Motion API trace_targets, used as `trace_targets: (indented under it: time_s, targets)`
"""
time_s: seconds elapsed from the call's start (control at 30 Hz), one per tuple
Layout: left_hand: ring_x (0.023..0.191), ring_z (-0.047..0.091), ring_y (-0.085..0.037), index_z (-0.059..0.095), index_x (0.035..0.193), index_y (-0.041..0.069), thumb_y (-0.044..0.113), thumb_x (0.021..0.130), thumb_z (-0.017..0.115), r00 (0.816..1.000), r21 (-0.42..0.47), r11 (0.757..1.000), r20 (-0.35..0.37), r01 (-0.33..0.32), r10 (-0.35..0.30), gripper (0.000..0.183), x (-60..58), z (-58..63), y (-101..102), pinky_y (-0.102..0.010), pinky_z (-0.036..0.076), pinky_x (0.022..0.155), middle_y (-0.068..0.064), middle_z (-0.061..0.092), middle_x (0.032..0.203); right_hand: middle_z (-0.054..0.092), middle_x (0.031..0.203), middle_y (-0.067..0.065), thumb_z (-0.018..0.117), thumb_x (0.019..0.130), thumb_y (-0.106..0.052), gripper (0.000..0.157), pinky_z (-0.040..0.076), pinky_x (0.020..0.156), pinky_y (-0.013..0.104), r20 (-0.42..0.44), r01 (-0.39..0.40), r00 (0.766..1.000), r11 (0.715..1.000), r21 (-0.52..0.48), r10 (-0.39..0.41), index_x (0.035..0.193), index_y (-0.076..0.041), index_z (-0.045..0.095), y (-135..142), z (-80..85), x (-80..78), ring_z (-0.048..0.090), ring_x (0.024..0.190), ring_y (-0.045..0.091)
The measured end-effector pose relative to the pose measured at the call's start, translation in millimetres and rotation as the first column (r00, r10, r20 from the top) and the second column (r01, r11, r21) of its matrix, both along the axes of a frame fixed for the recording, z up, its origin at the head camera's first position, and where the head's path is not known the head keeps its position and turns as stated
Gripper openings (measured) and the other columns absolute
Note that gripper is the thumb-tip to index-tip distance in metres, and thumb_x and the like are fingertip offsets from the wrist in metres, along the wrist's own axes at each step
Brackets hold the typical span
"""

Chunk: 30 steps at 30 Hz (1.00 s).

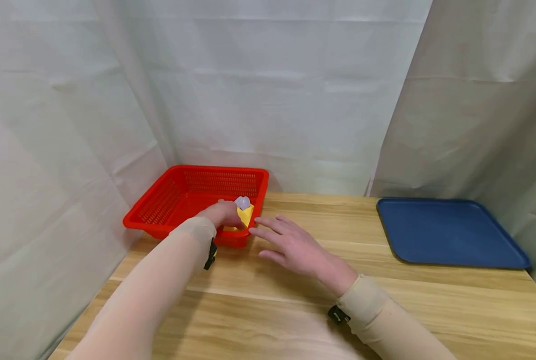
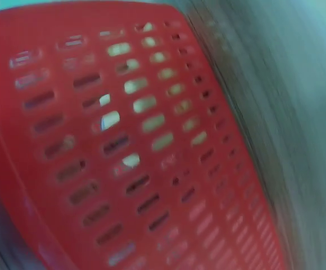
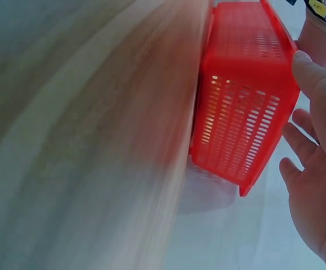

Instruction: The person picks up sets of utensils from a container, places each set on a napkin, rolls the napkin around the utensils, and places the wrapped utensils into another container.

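My left hand (image 1: pixel 226 212) reaches down into the right end of a red plastic basket (image 1: pixel 195 186). It overlaps a bright yellow item (image 1: pixel 246 215), and I cannot tell whether the fingers grip it. Beside the yellow item lies a rounded, pale lilac object (image 1: pixel 242 202). The slotted basket wall (image 2: pixel 168 216) fills most of the left wrist view, with pale yellow showing through the holes and the left fingers hidden. My right hand (image 1: pixel 295 245) has its fingers spread and extended, fingertips right at the basket's right rim. In the right wrist view, the right hand (image 3: pixel 323 146) appears beside that rim.
A flat blue tray (image 1: pixel 450 232) lies at the right back of the wooden table (image 1: pixel 268 325). White cloth (image 1: pixel 272 90) hangs behind the table and along its left side. Both wrists wear black straps.
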State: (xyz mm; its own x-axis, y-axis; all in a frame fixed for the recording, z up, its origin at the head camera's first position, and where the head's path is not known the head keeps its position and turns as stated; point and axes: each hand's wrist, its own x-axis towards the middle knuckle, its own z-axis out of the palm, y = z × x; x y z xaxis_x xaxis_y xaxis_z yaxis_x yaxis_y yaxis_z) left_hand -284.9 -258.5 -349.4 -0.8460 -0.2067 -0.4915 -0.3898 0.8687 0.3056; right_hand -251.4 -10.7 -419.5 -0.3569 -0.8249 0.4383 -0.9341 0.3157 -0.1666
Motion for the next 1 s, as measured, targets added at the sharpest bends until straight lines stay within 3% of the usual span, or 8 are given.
trace_targets:
  time_s: [0.07, 0.23, 0.4, 0.63, 0.77, 1.0]
  targets:
    - [0.128, 0.052, -0.037, 0.059, 0.153, 0.008, 0.035, 0.092, 0.088, 1.0, 0.018, 1.0, 0.003, 0.007, -0.007, 0.073, -3.3, -3.0, 0.5, -0.052, 0.051, 0.112, -0.024, 0.041, 0.155, 0.055, 0.165, 0.009, 0.08, 0.104, -0.036, 0.062, 0.028, 0.131, 0.053, 0.003, 0.0, 1.0, 1.0, 0.004, 0.0, 0.16, -0.018, 0.06, -0.3, -0.1, 0.6, 0.048, 0.155, 0.022]
    - [0.127, 0.055, -0.037, 0.06, 0.154, 0.009, 0.035, 0.092, 0.088, 0.999, 0.028, 0.999, -0.027, 0.045, -0.045, 0.073, -4.7, -0.1, 1.7, -0.057, 0.049, 0.114, -0.02, 0.056, 0.148, 0.054, 0.166, 0.008, 0.08, 0.103, -0.035, 0.064, 0.027, 0.132, 0.052, 0.018, 0.006, 1.0, 1.0, 0.007, -0.006, 0.161, -0.019, 0.058, 1.0, -0.3, 2.4, 0.047, 0.155, 0.021]
    - [0.123, 0.06, -0.035, 0.064, 0.147, 0.007, 0.035, 0.095, 0.086, 0.997, 0.035, 0.997, -0.05, 0.065, -0.063, 0.062, -3.6, 5.0, -1.5, -0.056, 0.05, 0.113, -0.016, 0.066, 0.136, 0.054, 0.166, 0.009, 0.082, 0.102, -0.033, 0.067, 0.03, 0.13, 0.055, 0.008, 0.008, 1.0, 1.0, -0.014, -0.008, 0.163, -0.017, 0.056, 6.1, -1.6, 2.3, 0.046, 0.156, 0.022]
    - [0.125, 0.06, -0.035, 0.061, 0.149, 0.007, 0.036, 0.097, 0.084, 0.998, 0.035, 0.998, -0.04, 0.055, -0.054, 0.063, -5.9, 5.6, -8.6, -0.053, 0.051, 0.112, -0.015, 0.066, 0.134, 0.051, 0.168, 0.007, 0.08, 0.104, -0.034, 0.066, 0.03, 0.13, 0.054, 0.017, 0.026, 1.0, 1.0, -0.002, -0.026, 0.164, -0.018, 0.055, 13.3, -1.4, 0.3, 0.047, 0.156, 0.023]
    - [0.123, 0.062, -0.035, 0.061, 0.148, 0.003, 0.035, 0.102, 0.079, 0.992, 0.006, 0.994, -0.068, 0.106, -0.105, 0.059, -4.7, 8.5, -9.9, -0.052, 0.051, 0.114, -0.016, 0.067, 0.134, 0.049, 0.17, 0.006, 0.079, 0.104, -0.035, 0.068, 0.028, 0.131, 0.053, 0.021, 0.04, 0.999, 0.999, 0.011, -0.04, 0.165, -0.02, 0.053, 18.2, -1.1, -0.1, 0.045, 0.157, 0.022]
    - [0.134, 0.059, -0.039, 0.051, 0.159, -0.002, 0.031, 0.105, 0.075, 0.987, 0.013, 0.993, -0.115, 0.114, -0.112, 0.068, -7.4, 11.4, -12.3, -0.056, 0.044, 0.121, -0.023, 0.056, 0.158, 0.049, 0.17, 0.007, 0.076, 0.106, -0.036, 0.065, 0.027, 0.132, 0.052, 0.011, 0.046, 0.999, 0.999, 0.016, -0.046, 0.165, -0.02, 0.053, 25.0, -1.0, -3.4, 0.047, 0.156, 0.026]
